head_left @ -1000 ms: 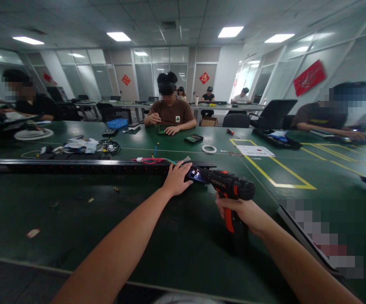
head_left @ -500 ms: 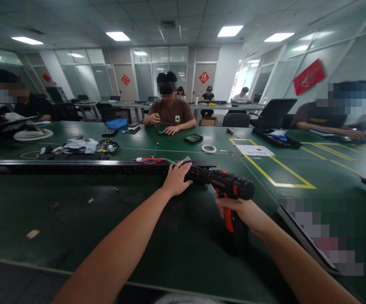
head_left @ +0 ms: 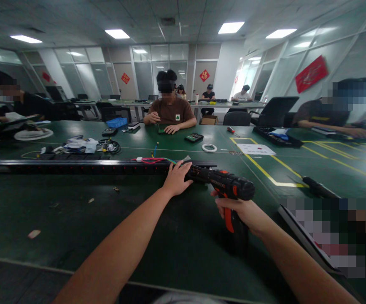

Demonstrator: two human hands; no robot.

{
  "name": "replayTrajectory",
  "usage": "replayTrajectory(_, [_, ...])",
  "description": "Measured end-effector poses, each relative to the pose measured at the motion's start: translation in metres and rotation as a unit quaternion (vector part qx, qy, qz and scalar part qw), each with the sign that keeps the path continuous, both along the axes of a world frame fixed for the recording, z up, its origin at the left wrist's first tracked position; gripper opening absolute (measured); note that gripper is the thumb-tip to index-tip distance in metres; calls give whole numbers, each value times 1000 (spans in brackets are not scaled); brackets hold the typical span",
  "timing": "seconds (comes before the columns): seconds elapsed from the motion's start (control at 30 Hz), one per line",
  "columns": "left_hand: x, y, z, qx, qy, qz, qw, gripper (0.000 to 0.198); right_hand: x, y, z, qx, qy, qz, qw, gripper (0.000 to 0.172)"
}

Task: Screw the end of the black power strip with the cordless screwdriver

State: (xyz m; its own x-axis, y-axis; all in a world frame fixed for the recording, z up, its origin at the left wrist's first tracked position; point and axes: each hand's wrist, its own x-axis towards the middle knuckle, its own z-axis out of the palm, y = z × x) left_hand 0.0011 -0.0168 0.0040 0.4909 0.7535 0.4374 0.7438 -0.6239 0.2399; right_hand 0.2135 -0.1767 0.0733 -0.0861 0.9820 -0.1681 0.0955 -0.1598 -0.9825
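My right hand (head_left: 238, 209) is wrapped round the grip of a black and orange cordless drill (head_left: 230, 183). The drill lies nearly level and points left at the right end of a long black bar (head_left: 84, 168), which looks like a power strip with small red marks. My left hand (head_left: 178, 179) grips that end, fingers over the top and thumb on the near side. It hides part of the bar and the drill's tip. Red and green wires (head_left: 153, 160) with a white connector lie along the bar's top, by the left fingertips.
Behind the bar sit a cable bundle (head_left: 82, 145), a tape roll (head_left: 209, 147) and a paper sheet (head_left: 255, 149). A dark tool (head_left: 320, 188) reaches in from the right, above a notebook-like item (head_left: 309, 240). Co-workers sit across the green table (head_left: 122, 228) and to both sides.
The dark tool at the right has moved left, further over the table, to the corner of the yellow tape. My hands, the drill and the bar stay almost where they were.
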Motion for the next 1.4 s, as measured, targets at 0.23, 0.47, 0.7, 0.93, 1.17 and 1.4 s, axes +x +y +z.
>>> replayTrajectory(0.23, [-1,0,-1,1,-1,1,1000,74,2,2,-3,2,-15,6,1000,38])
replayTrajectory(0.47, [0,1,-1,0,-1,-1,1000,72,3,2,-3,4,-4,25,1000,25])
replayTrajectory(0.7, [0,1,-1,1,0,-4,1000,73,3,3,-5,2,-1,18,1000,25])
replayTrajectory(0.93, [-1,0,-1,9,-14,-13,1000,71,2,2,-4,-4,15,16,1000,19])
replayTrajectory(1.17, [-1,1,-1,-1,-7,-6,1000,73,4,6,-6,-9,17,34,999,23])
replayTrajectory(1.4, [0,1,-3,1,-6,-5,1000,73,7,7,-8,0,10,48,999,27])
